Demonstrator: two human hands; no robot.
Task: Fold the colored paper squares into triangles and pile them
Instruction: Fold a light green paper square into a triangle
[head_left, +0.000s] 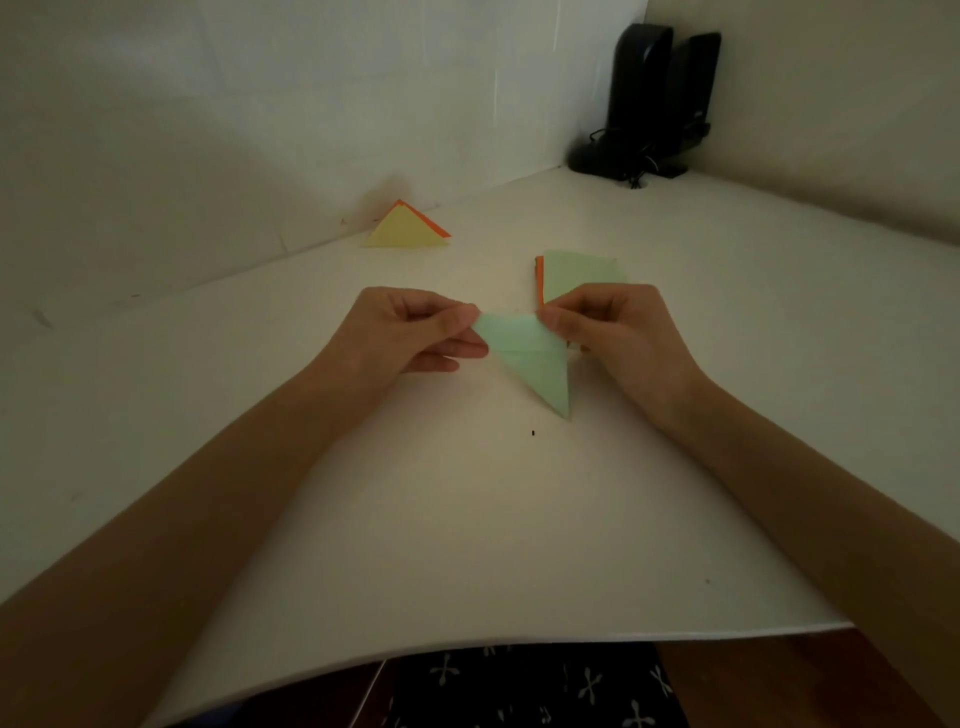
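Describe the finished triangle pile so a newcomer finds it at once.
Follow the white table to its far edge at the back wall, left of the black speakers. The pile lies there. It alone shows a yellow top over orange.

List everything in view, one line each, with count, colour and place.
folded triangle: one, light green, mid-table, between both hands
triangle pile: one, yellow on top with orange beneath, far left by the wall
paper stack: one, green on top with an orange edge below, partly behind the right hand
speakers: two, black, far right corner
speck: one, dark, on the table near the triangle's tip
table: one, white, under everything
patterned fabric: one, black with white marks, below the table's near edge
left hand: one, fingers pinch the triangle's left corner
right hand: one, fingers pinch its right corner
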